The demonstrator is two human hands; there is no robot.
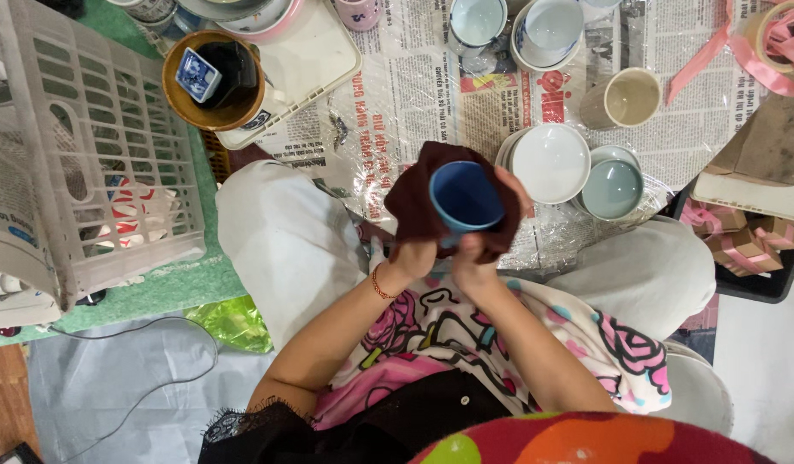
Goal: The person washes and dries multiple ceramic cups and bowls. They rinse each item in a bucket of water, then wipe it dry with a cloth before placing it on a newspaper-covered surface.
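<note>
the person sits cross-legged in pale trousers, both hands raised over the lap, and between them is a blue cup (466,198) with its mouth facing up, wrapped in a dark brown cloth (414,206). the left hand (412,256), with a thin orange bracelet at the wrist, has its fingers curled shut on the cloth at the cup's seven o'clock side. the right hand (474,258) grips from five o'clock, fingers closed on the cloth under and around the cup's far side. the cup hangs above the edge of a spread of newspaper (414,94) covered with clear plastic. at two o'clock from the cup, just beside it, sits a stack of white saucers (549,163), and touching that a pale blue-grey dish (613,189). further off at one o'clock stands a beige mug (625,99). at twelve o'clock are two white-and-blue cups (517,30). at ten o'clock a brown bowl (212,82) rests on a white tray (315,60), and at nine o'clock, well apart, lies a white plastic basket (96,146). pink ribbon (758,51) curls at the far two o'clock corner.
</note>
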